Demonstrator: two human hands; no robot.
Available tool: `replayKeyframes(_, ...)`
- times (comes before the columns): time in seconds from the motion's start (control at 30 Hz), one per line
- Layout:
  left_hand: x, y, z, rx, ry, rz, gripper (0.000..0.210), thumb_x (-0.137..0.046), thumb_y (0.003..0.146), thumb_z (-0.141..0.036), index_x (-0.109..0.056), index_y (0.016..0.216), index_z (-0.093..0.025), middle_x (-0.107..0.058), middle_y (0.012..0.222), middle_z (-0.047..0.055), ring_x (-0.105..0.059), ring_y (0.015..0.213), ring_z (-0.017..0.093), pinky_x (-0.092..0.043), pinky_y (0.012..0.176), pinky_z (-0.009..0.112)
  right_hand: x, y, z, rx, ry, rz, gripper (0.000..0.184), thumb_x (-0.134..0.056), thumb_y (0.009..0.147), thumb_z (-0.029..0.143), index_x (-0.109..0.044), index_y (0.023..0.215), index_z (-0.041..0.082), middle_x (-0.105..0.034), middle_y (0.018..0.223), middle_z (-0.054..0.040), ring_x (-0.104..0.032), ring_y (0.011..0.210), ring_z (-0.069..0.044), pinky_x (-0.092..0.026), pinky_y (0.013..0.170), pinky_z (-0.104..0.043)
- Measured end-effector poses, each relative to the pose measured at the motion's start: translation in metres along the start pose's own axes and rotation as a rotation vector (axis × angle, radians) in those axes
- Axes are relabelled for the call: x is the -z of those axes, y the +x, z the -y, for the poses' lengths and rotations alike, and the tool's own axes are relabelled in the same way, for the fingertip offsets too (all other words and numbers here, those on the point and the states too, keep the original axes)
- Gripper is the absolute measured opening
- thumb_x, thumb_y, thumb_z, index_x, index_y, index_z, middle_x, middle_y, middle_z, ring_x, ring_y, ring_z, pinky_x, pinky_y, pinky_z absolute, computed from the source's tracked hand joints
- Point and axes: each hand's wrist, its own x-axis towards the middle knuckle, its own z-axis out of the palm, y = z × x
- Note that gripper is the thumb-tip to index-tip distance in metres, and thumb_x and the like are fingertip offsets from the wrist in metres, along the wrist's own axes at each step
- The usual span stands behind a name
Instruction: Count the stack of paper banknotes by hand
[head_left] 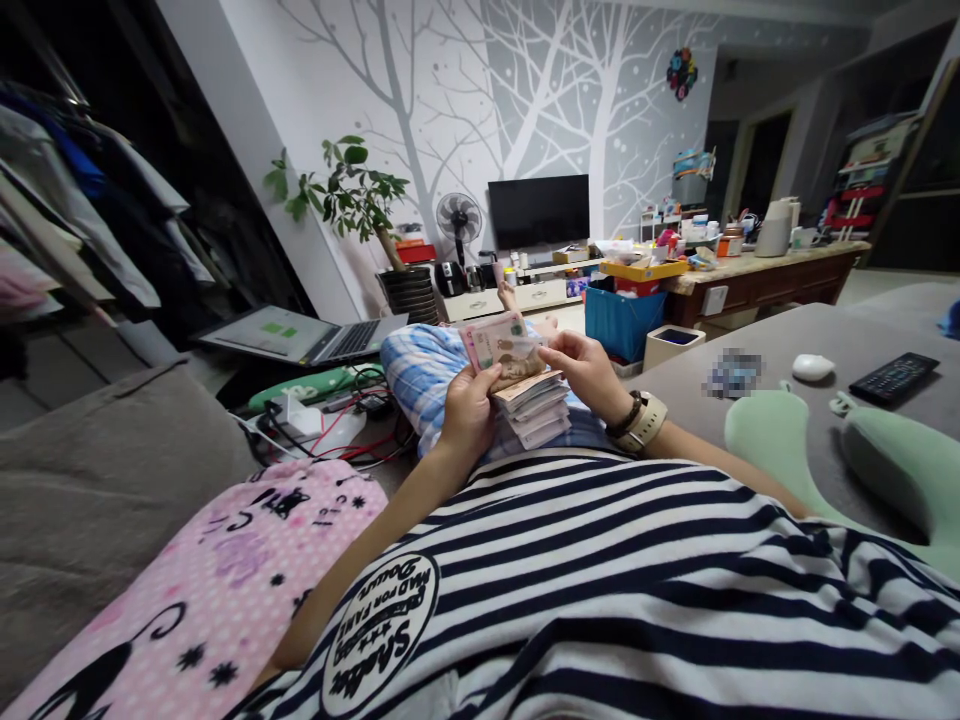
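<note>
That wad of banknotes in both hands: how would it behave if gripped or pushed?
Likely floppy: the top notes of the banknote stack bend up under the left hand. Probably prone to shearing apart, since the edges near the right hand sit fanned and uneven. It seems light and unlikely to roll.

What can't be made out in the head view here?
- Stack of banknotes: count and values, too small, partly covered by the left hand and right hand.
- Blurred patch on the grey couch: pixelated, unidentifiable.
- Laptop screen: text too small.
- Person's legs: hidden under the striped shirt.
</note>
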Motion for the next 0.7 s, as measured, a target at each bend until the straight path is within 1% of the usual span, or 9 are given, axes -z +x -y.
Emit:
replayKeyframes(0.07, -0.002, -0.002, -0.001, 0.014, 0.007, 0.025, 0.066, -0.114, 0.062, -0.039, -0.093, 0.123, -0.023, -0.1, 0.114, 0.011, -0.091, 0.144, 0.052, -0.07, 0.13, 0.066, 0.002, 0.001, 0.0, -0.013, 0.023, 0.01, 0.08, -0.102, 0.082, 0.098, -0.063, 0.078, 0.028, -0.062, 0.075, 0.0031, -0.052, 0.079, -0.02, -0.047, 0.08, -0.038)
replayKeyframes(0.17, -0.005, -0.005, 0.0, 0.04, 0.015, 0.045, 0.064, -0.117, 0.059, -0.036, -0.094, 0.117, -0.023, -0.1, 0.114, 0.012, -0.092, 0.141, 0.053, -0.072, 0.128, 0.067, 0.002, 0.0, 0.0, -0.033, 0.077, 0.023, 0.082, -0.102, 0.08, 0.099, -0.06, 0.076, 0.029, -0.061, 0.072, 0.0034, -0.051, 0.077, -0.019, -0.047, 0.078, -0.038)
replayKeyframes(0.23, -0.006, -0.005, 0.002, 0.044, 0.01, 0.026, 0.057, -0.116, 0.059, -0.037, -0.092, 0.109, -0.023, -0.1, 0.111, 0.011, -0.092, 0.142, 0.053, -0.072, 0.128, 0.066, 0.002, 0.0, 0.0, -0.038, 0.104, 0.018, 0.083, -0.102, 0.079, 0.1, -0.059, 0.075, 0.029, -0.059, 0.07, 0.0036, -0.05, 0.075, -0.018, -0.046, 0.076, -0.037)
replayKeyframes(0.33, -0.004, 0.0, 0.008, 0.04, -0.026, -0.035, 0.04, -0.109, 0.067, -0.041, -0.086, 0.095, -0.025, -0.098, 0.106, 0.011, -0.091, 0.145, 0.051, -0.073, 0.128, 0.065, 0.0, -0.001, 0.0, -0.008, 0.11, -0.008, 0.083, -0.103, 0.079, 0.099, -0.059, 0.074, 0.028, -0.059, 0.071, 0.0031, -0.049, 0.075, -0.018, -0.046, 0.076, -0.037)
replayKeyframes(0.4, -0.003, 0.004, 0.011, 0.054, -0.049, -0.066, 0.033, -0.104, 0.072, -0.043, -0.081, 0.089, -0.025, -0.096, 0.101, 0.01, -0.092, 0.143, 0.049, -0.074, 0.127, 0.063, 0.0, -0.002, 0.001, 0.01, 0.106, -0.014, 0.083, -0.102, 0.081, 0.098, -0.059, 0.072, 0.028, -0.058, 0.071, 0.0028, -0.048, 0.075, -0.018, -0.045, 0.076, -0.037)
replayKeyframes(0.47, -0.002, 0.006, 0.013, 0.072, -0.061, -0.086, 0.03, -0.102, 0.073, -0.043, -0.081, 0.086, -0.026, -0.095, 0.097, 0.01, -0.093, 0.138, 0.048, -0.075, 0.124, 0.061, -0.001, -0.003, 0.001, 0.022, 0.108, -0.009, 0.082, -0.1, 0.084, 0.098, -0.06, 0.072, 0.028, -0.057, 0.071, 0.0025, -0.047, 0.076, -0.018, -0.045, 0.075, -0.037)
replayKeyframes(0.53, -0.002, 0.007, 0.014, 0.071, -0.061, -0.105, 0.027, -0.1, 0.071, -0.041, -0.083, 0.086, -0.025, -0.094, 0.094, 0.008, -0.095, 0.132, 0.046, -0.077, 0.121, 0.059, -0.001, -0.005, 0.002, 0.034, 0.114, -0.005, 0.08, -0.099, 0.086, 0.097, -0.06, 0.072, 0.028, -0.056, 0.072, 0.0024, -0.047, 0.076, -0.019, -0.044, 0.074, -0.037)
replayKeyframes(0.63, -0.005, 0.004, 0.013, 0.054, -0.045, -0.122, 0.024, -0.099, 0.069, -0.038, -0.083, 0.082, -0.026, -0.093, 0.089, 0.007, -0.095, 0.127, 0.045, -0.078, 0.117, 0.057, -0.002, -0.006, 0.003, 0.041, 0.129, -0.01, 0.079, -0.099, 0.086, 0.096, -0.061, 0.074, 0.028, -0.056, 0.073, 0.0028, -0.047, 0.077, -0.018, -0.045, 0.074, -0.037)
replayKeyframes(0.7, -0.007, 0.002, 0.012, 0.06, -0.044, -0.113, 0.023, -0.098, 0.07, -0.039, -0.082, 0.081, -0.026, -0.092, 0.089, 0.007, -0.095, 0.127, 0.045, -0.077, 0.117, 0.058, -0.002, -0.006, 0.004, 0.034, 0.147, -0.009, 0.077, -0.101, 0.084, 0.095, -0.064, 0.077, 0.028, -0.058, 0.074, 0.0029, -0.049, 0.077, -0.018, -0.046, 0.075, -0.037)
